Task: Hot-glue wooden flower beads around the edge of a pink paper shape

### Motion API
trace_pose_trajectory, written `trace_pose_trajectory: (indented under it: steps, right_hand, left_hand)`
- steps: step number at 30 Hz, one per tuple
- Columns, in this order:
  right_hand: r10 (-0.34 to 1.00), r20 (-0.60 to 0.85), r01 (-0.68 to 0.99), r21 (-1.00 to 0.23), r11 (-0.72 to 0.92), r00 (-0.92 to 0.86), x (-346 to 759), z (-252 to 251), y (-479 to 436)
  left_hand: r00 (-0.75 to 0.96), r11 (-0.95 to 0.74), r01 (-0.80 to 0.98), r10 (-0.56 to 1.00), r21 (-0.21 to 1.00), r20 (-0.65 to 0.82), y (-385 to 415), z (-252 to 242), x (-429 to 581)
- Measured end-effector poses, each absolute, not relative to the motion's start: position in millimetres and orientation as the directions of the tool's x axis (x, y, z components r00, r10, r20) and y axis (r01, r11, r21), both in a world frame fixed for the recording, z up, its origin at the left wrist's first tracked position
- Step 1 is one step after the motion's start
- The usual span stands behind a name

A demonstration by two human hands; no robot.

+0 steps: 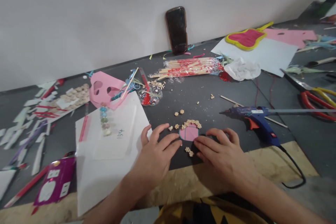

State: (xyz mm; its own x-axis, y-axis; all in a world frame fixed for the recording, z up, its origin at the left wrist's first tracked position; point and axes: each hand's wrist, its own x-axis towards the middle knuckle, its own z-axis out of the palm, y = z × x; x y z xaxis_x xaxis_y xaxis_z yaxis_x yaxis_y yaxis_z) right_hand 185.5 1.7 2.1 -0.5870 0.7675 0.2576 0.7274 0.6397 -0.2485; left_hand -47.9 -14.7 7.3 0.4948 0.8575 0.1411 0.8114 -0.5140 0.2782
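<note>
A small pink paper piece (191, 133) with drawn lines lies flat on the dark table. Along its far edge runs a row of small wooden flower-shaped clusters (193, 123). My left hand (159, 150) rests palm down at the left of the paper, fingers stretched and apart, fingertips close to its edge. On the other side my right hand (223, 150) lies with extended fingers, fingertips at the paper's lower right edge. Neither hand visibly grips anything. More loose clusters (189, 152) lie just below the paper, and others sit beyond my left fingertips.
A blue glue gun (256, 119) lies to the right, its cord hanging near the table edge, with scissors (312, 94) beyond. At left are white sheets (91, 182), a pink mask (105, 87) and a purple pouch (56, 180). A phone (176, 30) leans on the wall behind bagged sticks (189, 67).
</note>
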Motion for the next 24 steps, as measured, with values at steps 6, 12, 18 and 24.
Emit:
trace_pose_trajectory:
  steps: [6,12,18,24]
  right_hand:
    - [0.723,0.279,0.681,-0.245,0.690,-0.632,190.9,0.6,13.6]
    - [0.698,0.230,0.655,-0.239,0.716,-0.679,192.5,9.2,17.1]
    - [0.732,0.322,0.658,-0.321,0.681,-0.600,196.3,15.9,24.9]
    - [0.830,0.267,0.813,-0.203,0.546,-0.490,196.7,12.8,45.9]
  left_hand:
    - [0.500,-0.529,0.817,0.849,0.230,0.172,-4.4,15.6,-51.4]
    - [0.611,-0.630,0.761,0.776,0.152,0.157,21.4,27.4,-42.2]
    - [0.642,-0.667,0.728,0.744,0.158,0.184,40.7,18.5,-30.2]
    - [0.591,-0.635,0.736,0.771,0.233,0.236,56.9,9.2,-18.4]
